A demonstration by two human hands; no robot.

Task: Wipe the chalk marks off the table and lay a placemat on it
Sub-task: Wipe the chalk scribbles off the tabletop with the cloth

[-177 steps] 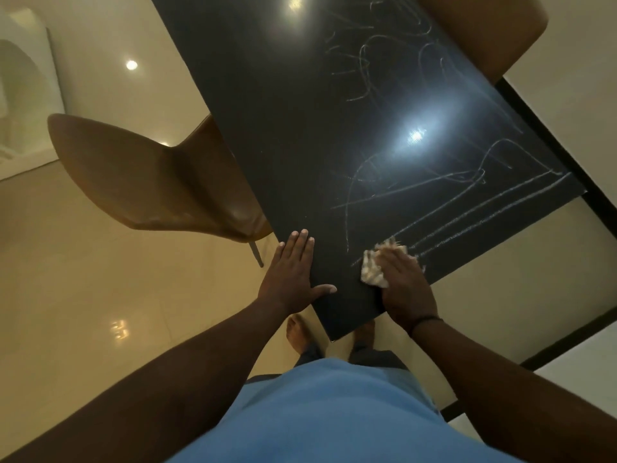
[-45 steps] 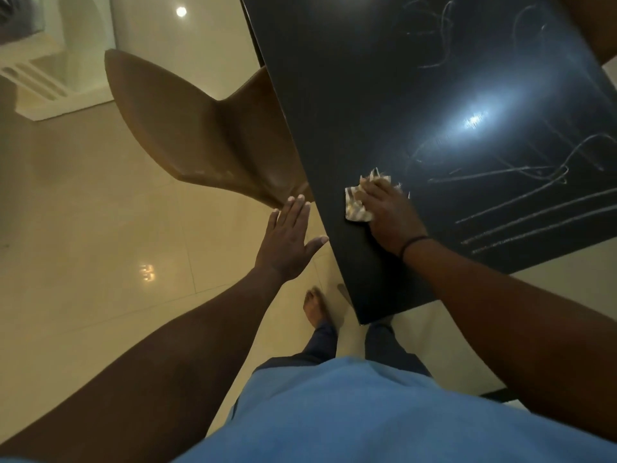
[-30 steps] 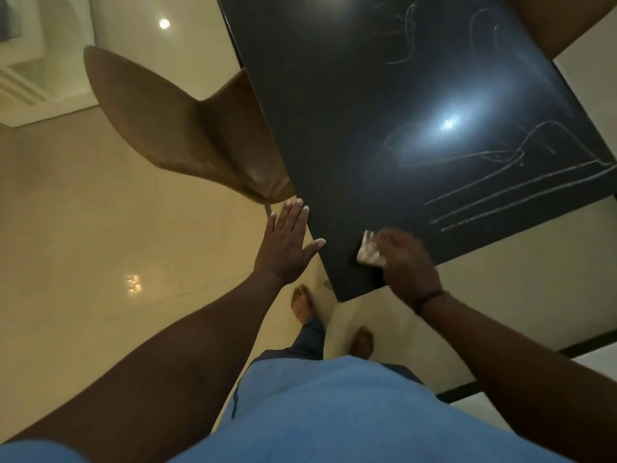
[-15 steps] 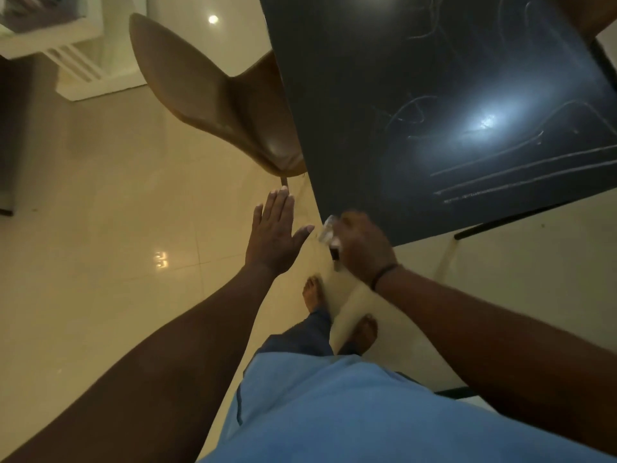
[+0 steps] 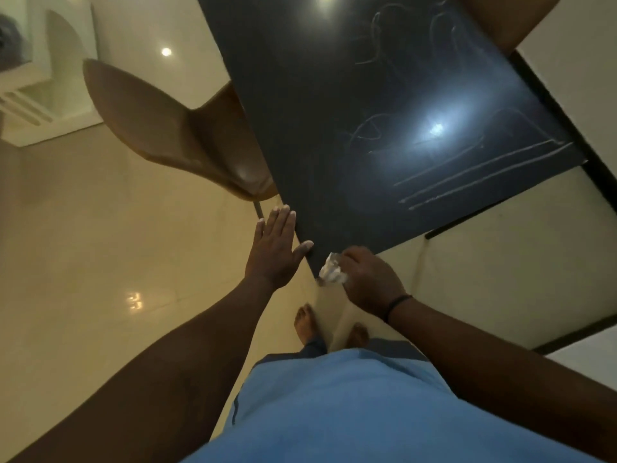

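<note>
A person in a blue shirt (image 5: 334, 406) stands at the near corner of a black table (image 5: 317, 128), the right hand (image 5: 369, 282) with its fingers curled round a crumpled white cloth (image 5: 330, 271) right at that corner. The left hand (image 5: 274, 250) is flat with fingers straight and together, thumb spread toward the table's left edge. Chalk marks (image 5: 480, 175), long parallel strokes and loops, cover the far right of the tabletop around a bright lamp reflection (image 5: 435, 128). A brown chair (image 5: 173, 135) is tucked at the table's left side; another brown chair back (image 5: 507, 18) shows at the top right. Bare feet (image 5: 305, 324) rest on the glossy beige floor (image 5: 100, 245)
</note>
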